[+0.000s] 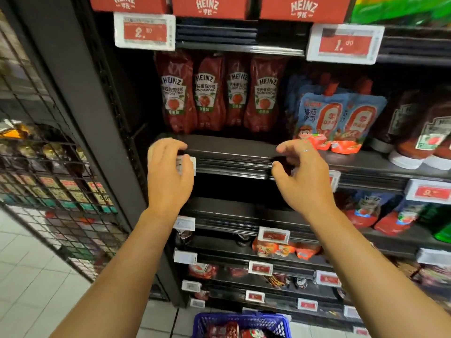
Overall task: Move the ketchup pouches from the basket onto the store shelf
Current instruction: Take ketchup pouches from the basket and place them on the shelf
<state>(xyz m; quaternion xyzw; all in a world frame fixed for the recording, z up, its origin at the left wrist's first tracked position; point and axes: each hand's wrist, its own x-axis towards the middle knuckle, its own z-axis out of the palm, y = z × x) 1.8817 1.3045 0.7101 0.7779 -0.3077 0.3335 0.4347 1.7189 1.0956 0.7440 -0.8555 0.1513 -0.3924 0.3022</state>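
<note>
Both hands are raised in front of the shelf, and neither holds anything. The left hand hangs at the shelf's front edge with its fingers loosely curled, the fingertips at or just over the lip near a small white price tag; whether they actually touch the edge cannot be told. The right hand sits at the same edge further along, thumb and fingers spread and relaxed, with a thin ring on one finger.

On the shelf, behind and above the hands, four red Heinz pouches stand upright in a row, side by side and touching. Just beside them on the same shelf stand blue pouches (a different brand, with some small orange-red packets at their feet), and beyond those, dark bottles set cap-down.

Well below the shelf, on the floor, is the blue basket, only partly in view at the bottom edge, with more red pouches lying inside it. Beside the shelf unit stands a wire rack of other goods.
</note>
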